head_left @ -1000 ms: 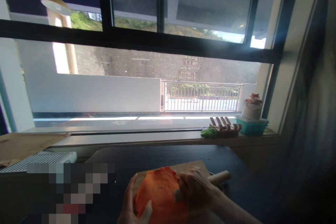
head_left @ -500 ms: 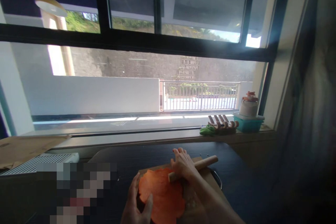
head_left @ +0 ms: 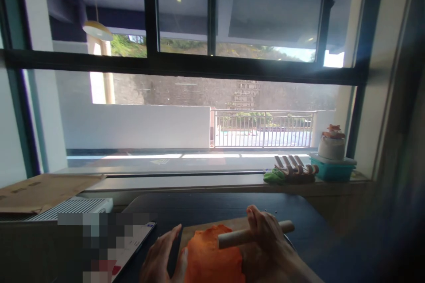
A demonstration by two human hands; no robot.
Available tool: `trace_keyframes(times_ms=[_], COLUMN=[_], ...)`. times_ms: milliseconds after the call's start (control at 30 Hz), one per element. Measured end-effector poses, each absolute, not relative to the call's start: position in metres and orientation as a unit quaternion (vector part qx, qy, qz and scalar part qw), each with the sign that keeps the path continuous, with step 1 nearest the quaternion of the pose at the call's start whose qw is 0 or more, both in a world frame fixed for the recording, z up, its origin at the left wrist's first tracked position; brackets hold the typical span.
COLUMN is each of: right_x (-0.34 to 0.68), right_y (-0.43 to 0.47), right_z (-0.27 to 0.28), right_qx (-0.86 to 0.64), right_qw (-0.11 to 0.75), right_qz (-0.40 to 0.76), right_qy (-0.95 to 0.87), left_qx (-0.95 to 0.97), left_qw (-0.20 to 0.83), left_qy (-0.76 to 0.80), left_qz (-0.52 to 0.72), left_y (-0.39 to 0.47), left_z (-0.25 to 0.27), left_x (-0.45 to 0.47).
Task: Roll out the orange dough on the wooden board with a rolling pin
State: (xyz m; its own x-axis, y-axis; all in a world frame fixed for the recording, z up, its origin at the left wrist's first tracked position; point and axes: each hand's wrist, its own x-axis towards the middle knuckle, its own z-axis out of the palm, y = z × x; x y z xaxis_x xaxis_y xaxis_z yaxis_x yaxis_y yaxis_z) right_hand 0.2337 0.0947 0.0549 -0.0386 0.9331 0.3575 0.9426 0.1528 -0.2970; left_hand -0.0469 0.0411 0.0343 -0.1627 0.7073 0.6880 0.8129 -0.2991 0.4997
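Observation:
A flattened sheet of orange dough (head_left: 212,258) lies on a brown board (head_left: 195,231), its lower part cut off by the frame edge. My right hand (head_left: 265,230) is on a wooden rolling pin (head_left: 232,239), fingers bent over it. The pin slants up to the right, and its left end is over the upper right of the sheet. At the sheet's left edge is my left hand (head_left: 162,252), thumb and fingers apart. Its thumb is right by the dough; whether it touches I cannot tell.
Under the board is a dark table (head_left: 212,203). A device with a lit screen (head_left: 137,241), partly pixelated, lies at the left. Flat cardboard (head_left: 46,192) rests beyond it. On the window sill stand a teal box (head_left: 334,170), a white jar (head_left: 332,147) and a green item (head_left: 274,177).
My right hand and the rolling pin have shifted right relative to the dough. My left hand has drawn back a little to the left. The view has tilted and turned left.

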Motion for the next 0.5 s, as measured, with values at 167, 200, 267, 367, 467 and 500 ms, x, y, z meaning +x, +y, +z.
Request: trace_keyframes(times_ms=[167, 200, 267, 367, 467, 500], right_x=[0.154, 0.144, 0.137, 0.153, 0.175, 0.179], right_y=[0.087, 0.087, 0.088, 0.090, 0.093, 0.095], right_z=[0.078, 0.077, 0.073, 0.064, 0.061, 0.061], right_qx=[-0.606, -0.601, -0.593, -0.596, -0.604, -0.602], right_qw=[0.227, 0.222, 0.219, 0.222, 0.232, 0.235], right_qz=[-0.018, -0.006, 0.016, 0.024, 0.007, 0.003], right_qy=[-0.762, -0.768, -0.774, -0.771, -0.763, -0.763], left_qx=[-0.705, -0.714, -0.718, -0.725, -0.737, -0.738], left_qw=[0.049, 0.031, 0.005, -0.003, 0.003, 0.004], left_qy=[-0.555, -0.575, -0.620, -0.645, -0.645, -0.648], left_qz=[-0.438, -0.398, -0.316, -0.241, -0.203, -0.191], left_y=[0.048, 0.051, 0.057, 0.058, 0.058, 0.060], left_z=[0.068, 0.068, 0.063, 0.051, 0.050, 0.052], left_x=[-0.020, -0.015, -0.008, -0.005, -0.004, -0.004])
